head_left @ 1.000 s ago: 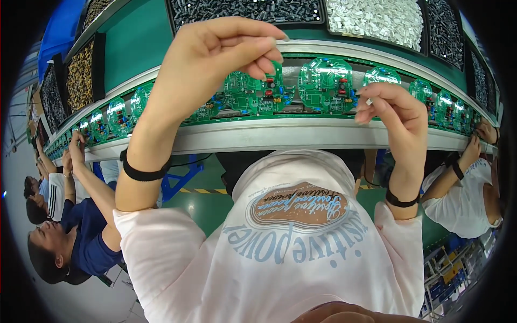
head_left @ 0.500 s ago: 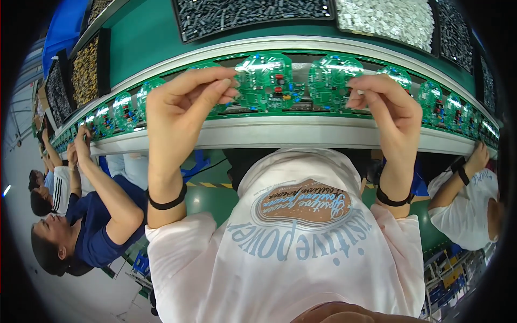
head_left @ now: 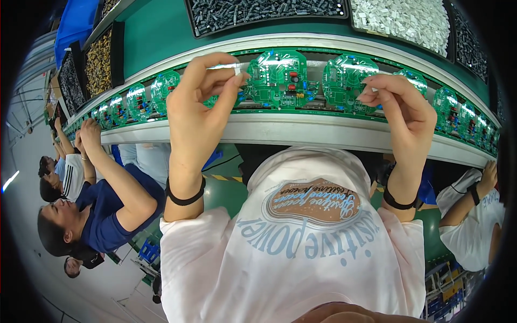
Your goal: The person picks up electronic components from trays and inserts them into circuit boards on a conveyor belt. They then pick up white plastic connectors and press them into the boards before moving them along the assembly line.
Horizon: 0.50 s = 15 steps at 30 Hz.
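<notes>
My left hand (head_left: 200,110) is closed in a pinch above the line of boards, with a small white part (head_left: 237,70) between thumb and forefinger. It hovers left of a green circuit board (head_left: 274,89) that carries red, blue and yellow components. My right hand (head_left: 408,112) also pinches a small white part (head_left: 375,90), largely covered by the fingers. Those fingertips are over the right edge of another green circuit board (head_left: 344,86). Whether either white part touches a board, I cannot tell.
The boards sit in a pale metal rail (head_left: 301,127) running left to right. Beyond it stand a tray of dark cylindrical parts (head_left: 264,15), a tray of white parts (head_left: 401,21) and a tray of yellowish parts (head_left: 98,67). Co-workers, one in a navy shirt (head_left: 121,194), work along the rail.
The whole scene has shifted rightward in the picture. My left hand has turned more upright, and its white part now shows. My right hand keeps its pinch with little change.
</notes>
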{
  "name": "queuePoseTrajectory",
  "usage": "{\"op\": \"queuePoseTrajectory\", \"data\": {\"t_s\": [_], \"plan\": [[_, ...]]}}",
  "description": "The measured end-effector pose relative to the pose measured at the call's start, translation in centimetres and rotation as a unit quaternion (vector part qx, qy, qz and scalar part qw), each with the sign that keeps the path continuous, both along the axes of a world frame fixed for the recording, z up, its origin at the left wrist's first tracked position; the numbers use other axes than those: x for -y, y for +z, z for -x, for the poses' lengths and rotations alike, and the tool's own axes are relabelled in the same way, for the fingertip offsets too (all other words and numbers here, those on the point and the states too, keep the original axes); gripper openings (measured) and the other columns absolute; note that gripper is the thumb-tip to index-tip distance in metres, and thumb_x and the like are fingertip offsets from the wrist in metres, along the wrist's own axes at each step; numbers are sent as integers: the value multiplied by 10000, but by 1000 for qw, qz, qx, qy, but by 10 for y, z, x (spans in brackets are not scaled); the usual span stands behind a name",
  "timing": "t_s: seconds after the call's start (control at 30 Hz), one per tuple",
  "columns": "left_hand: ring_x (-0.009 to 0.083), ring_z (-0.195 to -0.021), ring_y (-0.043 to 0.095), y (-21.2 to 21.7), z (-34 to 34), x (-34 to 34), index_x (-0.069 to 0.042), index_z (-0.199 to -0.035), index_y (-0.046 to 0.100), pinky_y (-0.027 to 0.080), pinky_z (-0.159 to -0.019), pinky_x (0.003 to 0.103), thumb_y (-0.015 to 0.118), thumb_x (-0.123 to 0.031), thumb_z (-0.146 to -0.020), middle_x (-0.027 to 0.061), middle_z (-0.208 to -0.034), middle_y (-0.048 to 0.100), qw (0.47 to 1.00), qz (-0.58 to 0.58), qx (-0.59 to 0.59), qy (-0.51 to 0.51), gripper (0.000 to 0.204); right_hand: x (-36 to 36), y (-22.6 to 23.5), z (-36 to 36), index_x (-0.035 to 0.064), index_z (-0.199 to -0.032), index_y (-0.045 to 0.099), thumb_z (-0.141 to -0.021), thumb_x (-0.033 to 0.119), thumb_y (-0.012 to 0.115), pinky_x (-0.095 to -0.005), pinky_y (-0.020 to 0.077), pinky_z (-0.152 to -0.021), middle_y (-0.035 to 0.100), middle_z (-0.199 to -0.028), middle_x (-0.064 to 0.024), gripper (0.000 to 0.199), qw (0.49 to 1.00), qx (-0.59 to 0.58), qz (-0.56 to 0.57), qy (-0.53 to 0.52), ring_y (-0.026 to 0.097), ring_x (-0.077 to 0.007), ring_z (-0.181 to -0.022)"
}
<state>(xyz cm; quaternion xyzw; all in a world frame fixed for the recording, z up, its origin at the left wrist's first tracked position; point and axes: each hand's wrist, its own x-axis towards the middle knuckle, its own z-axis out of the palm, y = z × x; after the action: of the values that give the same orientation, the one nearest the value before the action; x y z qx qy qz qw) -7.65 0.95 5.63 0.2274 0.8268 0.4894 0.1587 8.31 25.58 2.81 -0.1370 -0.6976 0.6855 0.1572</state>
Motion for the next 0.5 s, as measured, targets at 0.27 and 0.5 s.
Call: {"op": "queuePoseTrajectory", "data": {"t_s": [0.27,0.5], "plan": [[227,-855,708,-6,5,0,-60,-1021,734,554,-739,323,745,-28,-883,65,-1005,744,966,148,-198,-71,142,-4,-5,-5,-45,-1154,694,-1004,-57,570,-262,559,-798,707,-1028,-82,195,999,-1,31,-10,701,-145,-903],[286,-942,639,-17,1,-6,-82,-967,725,515,-794,394,768,-77,-837,41,-1027,703,938,190,-273,-93,137,-4,-3,-7,-80,-1201,660,-1015,-45,571,-294,565,-845,713,-1045,-135,209,999,24,-5,-34,708,-185,-934]]}}
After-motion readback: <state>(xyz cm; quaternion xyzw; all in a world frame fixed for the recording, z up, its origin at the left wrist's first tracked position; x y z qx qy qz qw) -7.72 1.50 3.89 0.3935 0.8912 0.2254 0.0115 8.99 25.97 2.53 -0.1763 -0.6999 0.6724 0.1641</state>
